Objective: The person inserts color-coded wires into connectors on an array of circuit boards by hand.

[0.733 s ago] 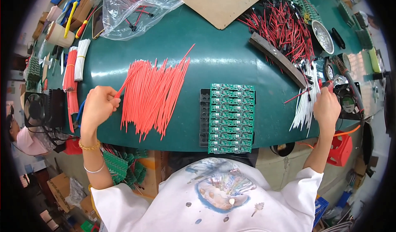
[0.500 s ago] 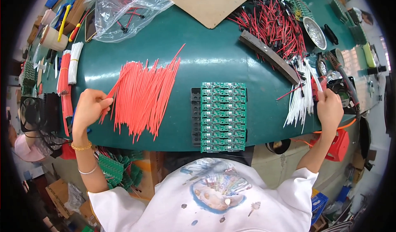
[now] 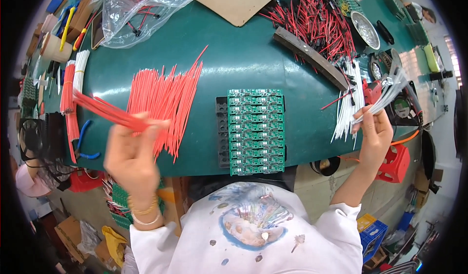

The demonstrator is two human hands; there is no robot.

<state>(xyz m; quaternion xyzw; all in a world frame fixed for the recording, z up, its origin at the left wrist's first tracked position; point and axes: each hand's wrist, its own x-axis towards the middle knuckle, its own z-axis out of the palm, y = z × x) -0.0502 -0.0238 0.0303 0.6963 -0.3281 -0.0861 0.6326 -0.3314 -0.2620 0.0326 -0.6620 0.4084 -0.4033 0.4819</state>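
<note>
My left hand (image 3: 132, 159), smeared a little by motion, grips a bunch of red wires (image 3: 109, 112) that fans out to the left. Beneath and beyond it, a wide pile of red wires (image 3: 163, 101) lies on the green table. At the right, my right hand (image 3: 374, 132) pinches several white wires (image 3: 390, 96), which point up and to the right. Close by that hand, more white wires (image 3: 345, 118) lie on the table. Between my hands sits a panel of green circuit boards (image 3: 257, 132), on a black holder (image 3: 222, 130) whose left edge shows.
A dark bar (image 3: 309, 58) lies before a heap of red and black wires (image 3: 317, 23). Behind are a brown board (image 3: 241, 1) and a clear plastic bag (image 3: 141, 20). Blue-handled pliers (image 3: 85, 145) and bundled wires (image 3: 69, 88) lie left; a soldering iron (image 3: 414, 98) is right.
My left hand has moved right, lifting a bunch of red wires off the pile. My right hand has shifted slightly left and now holds up several white wires. The view has shifted a little.
</note>
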